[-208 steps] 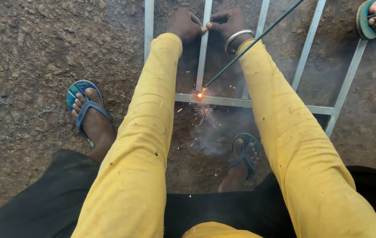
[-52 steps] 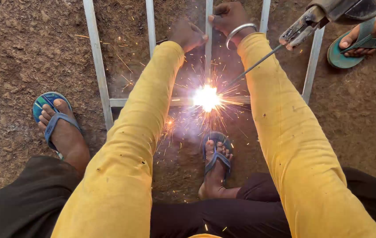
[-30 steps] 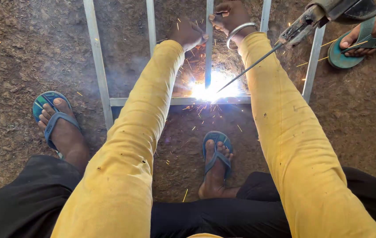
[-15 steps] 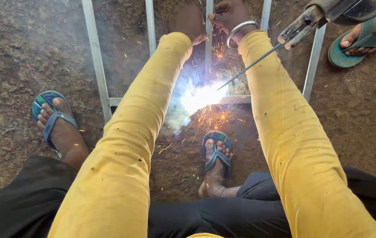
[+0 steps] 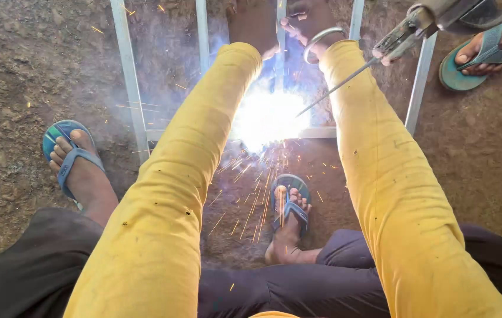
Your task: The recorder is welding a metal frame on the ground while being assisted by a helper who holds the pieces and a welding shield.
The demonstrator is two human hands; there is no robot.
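2 hands (image 5: 286,26) on 1 metal frame (image 5: 128,88)

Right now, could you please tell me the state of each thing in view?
Left hand: gripping an upright bar.
Right hand: gripping the same bar.
Metal frame: flat on the ground.
Welding rod: clamped, tip at the arc.
Arc: burning, throwing sparks.
Electrode holder: shut on the rod.

The scene is set outdoors on a bare dirt ground (image 5: 21,70), brown, rough and strewn with small pebbles and grit. No walls or furniture are seen. Even daylight is spread over the ground, and a bluish-white haze of smoke (image 5: 168,65) is cast over its upper middle part.
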